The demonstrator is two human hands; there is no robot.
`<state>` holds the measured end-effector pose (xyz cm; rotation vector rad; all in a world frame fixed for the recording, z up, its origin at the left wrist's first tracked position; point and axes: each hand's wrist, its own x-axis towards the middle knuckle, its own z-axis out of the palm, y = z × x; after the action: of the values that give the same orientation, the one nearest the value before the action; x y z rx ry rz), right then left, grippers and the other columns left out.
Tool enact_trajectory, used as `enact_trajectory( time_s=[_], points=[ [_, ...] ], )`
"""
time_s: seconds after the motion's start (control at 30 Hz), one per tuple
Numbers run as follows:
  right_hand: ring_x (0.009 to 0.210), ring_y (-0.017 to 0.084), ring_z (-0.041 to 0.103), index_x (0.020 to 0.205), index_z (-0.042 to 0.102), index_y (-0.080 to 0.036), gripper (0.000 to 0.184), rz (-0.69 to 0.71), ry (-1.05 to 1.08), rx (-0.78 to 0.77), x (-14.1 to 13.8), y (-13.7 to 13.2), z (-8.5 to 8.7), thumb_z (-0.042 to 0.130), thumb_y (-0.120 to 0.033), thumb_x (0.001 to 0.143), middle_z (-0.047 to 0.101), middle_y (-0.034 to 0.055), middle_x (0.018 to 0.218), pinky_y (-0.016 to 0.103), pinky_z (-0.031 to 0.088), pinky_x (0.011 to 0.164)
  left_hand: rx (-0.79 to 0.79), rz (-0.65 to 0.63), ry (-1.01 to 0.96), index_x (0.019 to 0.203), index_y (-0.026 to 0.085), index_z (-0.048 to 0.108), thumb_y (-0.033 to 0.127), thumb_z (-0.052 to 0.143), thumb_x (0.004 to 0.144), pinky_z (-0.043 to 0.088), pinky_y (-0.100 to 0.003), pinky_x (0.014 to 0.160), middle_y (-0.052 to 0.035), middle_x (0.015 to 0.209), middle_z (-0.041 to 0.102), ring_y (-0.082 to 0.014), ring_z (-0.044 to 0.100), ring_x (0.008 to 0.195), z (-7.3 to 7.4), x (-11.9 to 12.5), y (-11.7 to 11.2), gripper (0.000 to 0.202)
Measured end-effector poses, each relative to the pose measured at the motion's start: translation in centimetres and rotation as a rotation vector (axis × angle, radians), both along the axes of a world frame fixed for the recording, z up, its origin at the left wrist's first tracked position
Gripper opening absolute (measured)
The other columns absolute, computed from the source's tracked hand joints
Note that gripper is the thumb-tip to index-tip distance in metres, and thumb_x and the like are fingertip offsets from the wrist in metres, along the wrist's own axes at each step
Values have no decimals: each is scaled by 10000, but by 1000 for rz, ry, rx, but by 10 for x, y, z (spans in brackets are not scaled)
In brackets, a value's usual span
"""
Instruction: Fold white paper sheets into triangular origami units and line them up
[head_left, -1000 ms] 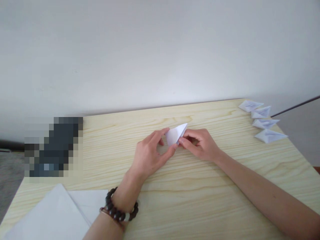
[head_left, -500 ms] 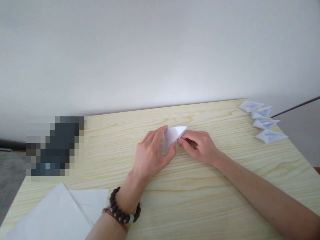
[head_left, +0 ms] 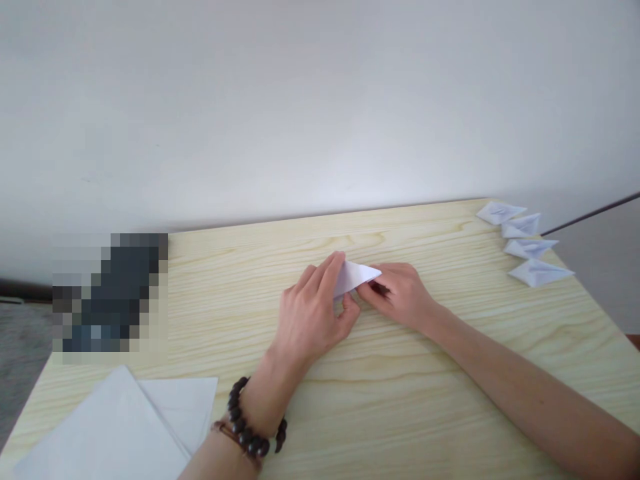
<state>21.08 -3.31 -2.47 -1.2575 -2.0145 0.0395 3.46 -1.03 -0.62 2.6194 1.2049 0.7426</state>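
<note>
A small folded piece of white paper [head_left: 356, 276] is between my hands over the middle of the table, its pointed tip toward the right. My left hand [head_left: 317, 303], with a dark bead bracelet on the wrist, grips the paper's left side; its fingers lie over the far edge and the thumb is at the near edge. My right hand [head_left: 397, 290] pinches the paper near its right tip between thumb and curled forefinger. Part of the paper is hidden behind the left fingers.
Several folded white paper boats [head_left: 541, 272] stand in a column at the table's right edge. White paper sheets [head_left: 107, 433] lie at the front left. A dark, pixelated object [head_left: 117, 290] is at the left edge. The wooden table [head_left: 400, 413] meets a pale wall [head_left: 320, 113].
My left hand has shifted slightly right. The folded paper has turned, so its tip sits lower and further right and its visible face looks narrower.
</note>
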Motion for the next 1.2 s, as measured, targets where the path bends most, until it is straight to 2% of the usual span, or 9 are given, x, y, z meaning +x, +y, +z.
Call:
enact_trajectory(
  time_s=[0.13, 0.3, 0.53, 0.63, 0.73, 0.83, 1.0, 1.2],
  points=[
    [423, 72, 434, 557, 490, -177, 333, 16, -24, 59, -1, 0, 0, 555, -221, 881, 525, -39, 468, 224, 315, 492, -15, 11, 24, 1307, 110, 468, 265, 532, 809, 561, -348, 694, -119, 1121, 693, -249, 656, 957, 0, 2, -2, 525],
    [415, 71, 439, 547, 486, -178, 348, 14, -11, 94, -2, 0, 2, 566, -229, 882, 529, -40, 461, 225, 310, 481, -22, -11, 10, 1310, 116, 466, 282, 532, 814, 553, -346, 692, -115, 1088, 697, -244, 655, 934, 1, 0, -1, 527],
    [422, 70, 434, 555, 478, -191, 335, -1, 9, 102, -3, -1, 3, 577, -225, 873, 524, -47, 462, 224, 318, 493, -73, 25, -66, 1190, 155, 551, 231, 543, 819, 510, -290, 683, -75, 936, 710, -195, 653, 807, -5, -1, 3, 379],
    [437, 78, 433, 572, 480, -197, 316, -15, -10, 91, -4, -2, 4, 573, -226, 873, 531, -44, 475, 233, 323, 511, -168, 50, -130, 1146, 192, 574, 190, 571, 807, 498, -271, 686, -33, 884, 701, -161, 635, 731, -8, -2, 5, 339],
    [459, 91, 453, 663, 544, -191, 217, -18, -30, 48, -4, -3, 4, 567, -247, 871, 561, -37, 508, 246, 336, 537, -304, 90, -231, 1104, 209, 601, 178, 590, 798, 482, -240, 629, 2, 785, 682, -135, 610, 656, -8, -3, 7, 307],
    [462, 93, 463, 728, 580, -179, 150, -11, -25, -11, -5, -3, 5, 574, -258, 854, 577, -38, 524, 253, 348, 561, -447, 105, -381, 1047, 199, 627, 155, 583, 793, 478, -219, 587, -3, 824, 701, -117, 605, 630, -7, -2, 8, 261],
    [461, 93, 491, 733, 579, -180, 107, -14, -7, 8, -5, -2, 4, 566, -202, 836, 607, -31, 546, 254, 361, 570, -691, 38, -604, 1082, 179, 621, 170, 608, 780, 526, -217, 610, -54, 1011, 705, -149, 657, 779, -5, -2, 11, 303],
    [488, 94, 555, 868, 604, -200, 65, -117, 85, 94, -5, -1, 3, 553, -165, 845, 643, -38, 579, 217, 434, 560, -788, -106, -666, 1271, 141, 541, 193, 604, 813, 562, -276, 797, -95, 1106, 687, -184, 661, 946, 0, -6, 12, 465]
  ],
)
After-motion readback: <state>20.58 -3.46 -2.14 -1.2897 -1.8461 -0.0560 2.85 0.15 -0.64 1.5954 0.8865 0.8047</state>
